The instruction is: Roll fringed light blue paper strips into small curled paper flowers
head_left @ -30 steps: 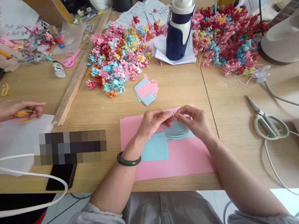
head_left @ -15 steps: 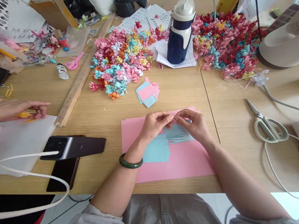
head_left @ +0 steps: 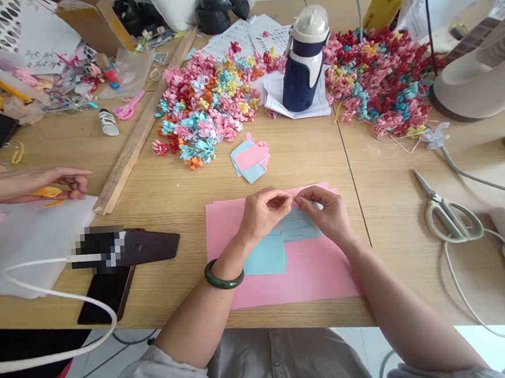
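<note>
Over the paper stack, my left hand [head_left: 268, 214] and my right hand [head_left: 325, 208] face each other, fingertips pinched and a small gap apart. A thin pink paper strip [head_left: 280, 228] shows just below my left fingers, and both hands seem to pinch it; the fingers mostly hide it. Beneath them lie a blue paper piece [head_left: 263, 255] and another blue paper cut into strips [head_left: 301, 227]. Both rest on large pink sheets [head_left: 313, 276].
Curled paper flowers [head_left: 207, 112] are heaped ahead, beside a navy bottle [head_left: 300, 72]. Small paper cards [head_left: 250, 158] lie nearer. Scissors [head_left: 451, 217] and cables are on the right; a wooden bar [head_left: 126, 157], a phone [head_left: 107, 295] and another person's hand [head_left: 70, 182] are on the left.
My fingertips have drawn slightly apart, and the pink strip end now shows below my left hand. The other person's hand has shifted a little to the right.
</note>
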Motion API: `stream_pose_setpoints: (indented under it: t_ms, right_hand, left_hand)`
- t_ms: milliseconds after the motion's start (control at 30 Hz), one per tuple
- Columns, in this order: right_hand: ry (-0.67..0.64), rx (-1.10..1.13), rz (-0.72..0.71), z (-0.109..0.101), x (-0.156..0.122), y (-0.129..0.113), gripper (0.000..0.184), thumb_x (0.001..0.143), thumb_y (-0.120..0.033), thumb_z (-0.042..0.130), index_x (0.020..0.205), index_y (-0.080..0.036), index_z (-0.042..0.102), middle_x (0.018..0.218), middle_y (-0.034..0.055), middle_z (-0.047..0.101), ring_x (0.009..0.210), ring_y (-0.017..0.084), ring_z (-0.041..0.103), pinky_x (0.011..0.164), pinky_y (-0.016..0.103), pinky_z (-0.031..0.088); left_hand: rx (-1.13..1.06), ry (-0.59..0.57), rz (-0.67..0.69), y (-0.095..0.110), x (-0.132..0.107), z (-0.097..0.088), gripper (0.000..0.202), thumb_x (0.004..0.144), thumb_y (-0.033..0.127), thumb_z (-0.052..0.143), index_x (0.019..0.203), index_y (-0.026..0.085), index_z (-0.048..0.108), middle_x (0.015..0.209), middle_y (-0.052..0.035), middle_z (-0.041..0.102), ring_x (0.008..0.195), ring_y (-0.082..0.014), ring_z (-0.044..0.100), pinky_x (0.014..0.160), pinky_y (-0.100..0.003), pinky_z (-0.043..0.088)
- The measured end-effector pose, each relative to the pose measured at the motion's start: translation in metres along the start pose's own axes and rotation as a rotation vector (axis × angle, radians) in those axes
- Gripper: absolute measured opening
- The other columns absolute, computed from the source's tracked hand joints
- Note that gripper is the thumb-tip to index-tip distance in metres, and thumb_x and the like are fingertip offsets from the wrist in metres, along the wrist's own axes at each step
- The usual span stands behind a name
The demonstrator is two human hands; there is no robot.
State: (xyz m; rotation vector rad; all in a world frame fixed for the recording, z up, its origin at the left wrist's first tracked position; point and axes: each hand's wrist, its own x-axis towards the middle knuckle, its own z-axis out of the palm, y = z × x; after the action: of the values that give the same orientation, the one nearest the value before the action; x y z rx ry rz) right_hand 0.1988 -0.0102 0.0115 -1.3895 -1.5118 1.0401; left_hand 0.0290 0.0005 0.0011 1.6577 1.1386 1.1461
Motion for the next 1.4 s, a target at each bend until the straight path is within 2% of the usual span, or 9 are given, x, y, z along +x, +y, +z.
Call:
stream_pose_setpoints:
  t_ms: [200,367,567,767,933,1033,1167,1300,1400]
  right_hand:
    - [0.000,-0.035,0.000,0.003,-0.001,0.002,0.015,0.084,-0.033,0.065,0.076,-0.020,0.067,0.072,-0.0005,0.066,0.068,0.013,0.057,0.065,0.029,0.043]
    - [0.033,-0.080,-0.035,0.006,-0.002,0.007,0.014,0.084,-0.031,0.064,0.075,-0.020,0.067,0.073,-0.0004,0.067,0.072,0.014,0.059,0.068,0.029,0.045]
    - [0.025,-0.073,-0.040,0.003,0.000,0.006,0.020,0.087,-0.037,0.062,0.076,-0.022,0.070,0.078,0.0023,0.070,0.081,0.017,0.062,0.074,0.031,0.051]
    - [0.151,-0.084,0.033,-0.009,0.006,0.001,0.015,0.084,-0.032,0.061,0.085,-0.022,0.072,0.087,0.0048,0.073,0.086,0.020,0.066,0.077,0.035,0.054]
    - [0.008,-0.399,0.000,-0.004,0.057,-0.019,0.014,0.082,-0.024,0.059,0.083,-0.023,0.073,0.085,0.0037,0.074,0.081,0.021,0.066,0.075,0.037,0.053]
    - [0.003,-0.620,-0.089,0.015,0.110,-0.029,0.023,0.083,-0.019,0.057,0.099,-0.022,0.073,0.098,0.0058,0.075,0.097,0.025,0.063,0.083,0.039,0.051]
    - [-0.105,-0.691,-0.075,0.047,0.168,-0.030,0.037,0.083,-0.016,0.059,0.118,-0.022,0.068,0.118,0.0084,0.069,0.109,0.025,0.060,0.091,0.039,0.049]
    - [-0.125,-0.710,-0.011,0.063,0.191,-0.026,0.013,0.075,-0.013,0.066,0.084,-0.018,0.074,0.108,0.0135,0.070,0.105,0.028,0.063,0.089,0.039,0.051]
    - [-0.099,-0.684,0.020,0.060,0.195,-0.028,0.007,0.076,-0.013,0.064,0.075,-0.016,0.071,0.092,0.0133,0.073,0.088,0.026,0.067,0.078,0.037,0.053]
  left_hand:
    - [0.185,0.059,0.114,0.002,-0.002,0.003,0.008,0.085,0.018,0.062,0.078,0.018,0.066,0.079,-0.0030,0.070,0.071,-0.0128,0.065,0.070,-0.024,0.054]
    - [0.330,0.071,0.199,0.000,-0.004,0.005,0.009,0.085,0.014,0.058,0.080,0.019,0.065,0.078,-0.0030,0.069,0.071,-0.0132,0.063,0.069,-0.024,0.051]
    - [0.234,0.034,0.112,-0.004,-0.002,0.006,0.008,0.084,0.017,0.060,0.076,0.019,0.063,0.075,-0.0019,0.067,0.068,-0.0126,0.061,0.067,-0.024,0.050]
    - [0.111,-0.089,-0.023,-0.011,0.001,0.004,0.007,0.078,0.014,0.060,0.074,0.018,0.063,0.074,0.0002,0.066,0.066,-0.0112,0.057,0.063,-0.023,0.046]
    - [0.077,-0.105,-0.102,-0.012,0.003,0.004,0.008,0.075,0.014,0.058,0.070,0.019,0.061,0.071,0.0017,0.064,0.065,-0.0112,0.057,0.062,-0.023,0.045]
    - [0.063,-0.100,-0.102,-0.014,0.003,0.005,0.008,0.074,0.014,0.058,0.069,0.019,0.060,0.070,0.0019,0.063,0.065,-0.0108,0.056,0.063,-0.023,0.045]
    - [0.020,-0.120,-0.112,-0.016,0.004,0.004,0.007,0.075,0.015,0.058,0.070,0.019,0.061,0.072,0.0016,0.063,0.065,-0.0106,0.055,0.063,-0.022,0.046]
    - [0.024,-0.137,-0.132,-0.015,0.005,0.003,0.008,0.076,0.016,0.057,0.069,0.019,0.060,0.072,0.0021,0.062,0.065,-0.0107,0.054,0.063,-0.023,0.045]
    - [0.005,-0.135,-0.153,-0.015,0.005,0.004,0.007,0.076,0.017,0.058,0.070,0.019,0.060,0.073,0.0022,0.063,0.067,-0.0110,0.055,0.064,-0.023,0.046]
